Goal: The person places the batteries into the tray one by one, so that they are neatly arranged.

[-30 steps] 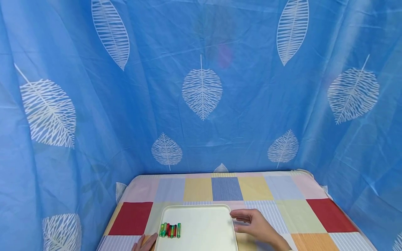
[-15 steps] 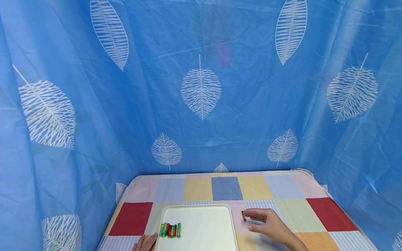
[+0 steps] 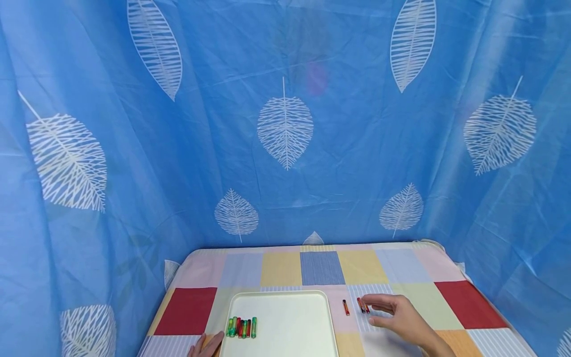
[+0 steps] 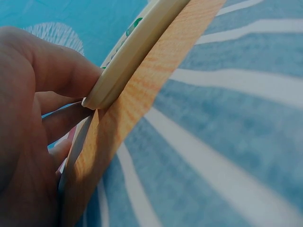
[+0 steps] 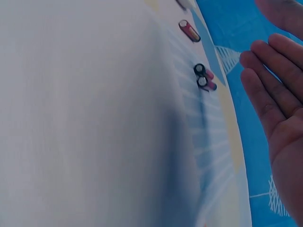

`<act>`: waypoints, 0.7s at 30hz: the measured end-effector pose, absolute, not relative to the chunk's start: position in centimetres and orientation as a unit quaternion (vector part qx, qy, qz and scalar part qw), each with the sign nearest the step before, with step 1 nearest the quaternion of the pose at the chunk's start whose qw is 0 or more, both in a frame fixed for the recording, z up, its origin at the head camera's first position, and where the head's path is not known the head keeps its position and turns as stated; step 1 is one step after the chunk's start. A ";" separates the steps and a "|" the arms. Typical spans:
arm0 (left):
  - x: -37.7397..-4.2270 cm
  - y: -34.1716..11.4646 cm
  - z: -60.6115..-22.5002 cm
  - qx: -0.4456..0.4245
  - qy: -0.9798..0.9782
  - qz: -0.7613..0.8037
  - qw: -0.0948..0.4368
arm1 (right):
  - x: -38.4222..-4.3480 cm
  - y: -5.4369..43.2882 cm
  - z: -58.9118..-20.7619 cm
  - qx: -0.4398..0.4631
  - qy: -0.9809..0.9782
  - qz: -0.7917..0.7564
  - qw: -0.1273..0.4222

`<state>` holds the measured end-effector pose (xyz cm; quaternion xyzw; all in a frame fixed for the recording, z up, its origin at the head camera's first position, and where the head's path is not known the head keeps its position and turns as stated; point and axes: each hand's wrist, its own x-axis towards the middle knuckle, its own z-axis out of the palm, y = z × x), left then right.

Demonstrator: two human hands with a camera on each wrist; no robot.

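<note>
My left hand [image 3: 206, 345] is at the left edge of a cream tray [image 3: 290, 322]. In the left wrist view, the thumb and fingers of that hand [image 4: 52, 78] pinch the tray's rim [image 4: 128, 61]. A row of green and red batteries [image 3: 244, 327] lies along the tray's left side. To the right of the tray, my right hand [image 3: 397, 317] hovers with its fingers extended and nothing in its grasp. Just beyond its fingertips are two red-and-black batteries [image 3: 360, 305] side by side; a single red battery [image 3: 346, 307] lies closer to the tray.
A patchwork cloth [image 3: 281, 267] covers the table. Blue curtains with white leaf prints [image 3: 285, 148] surround it at the back and both sides. Much of the right wrist view is a blurred pale surface.
My right hand has moved rightward from the tray's right edge, bringing the single battery and then the pair into sight. My left hand and the row on the tray have stayed put.
</note>
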<state>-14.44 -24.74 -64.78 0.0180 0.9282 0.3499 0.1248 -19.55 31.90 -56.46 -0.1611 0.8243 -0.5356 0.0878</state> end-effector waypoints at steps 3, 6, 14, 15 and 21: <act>-14.3 -24.7 -64.8 0.014 0.928 0.354 0.117 | -19.4 32.6 -56.4 -0.138 0.830 -0.533 0.089; -14.1 -24.7 -65.0 0.016 0.928 0.356 0.111 | -19.3 33.2 -56.3 -0.121 0.837 -0.526 0.090; -14.2 -25.0 -65.4 0.027 0.928 0.357 0.104 | -19.5 34.6 -56.6 -0.109 0.853 -0.506 0.074; -14.2 -25.0 -65.4 0.029 0.926 0.361 0.105 | -19.5 34.7 -56.6 -0.108 0.854 -0.503 0.074; -13.9 -25.2 -65.2 0.039 0.923 0.366 0.113 | -19.8 35.2 -57.0 -0.109 0.855 -0.503 0.069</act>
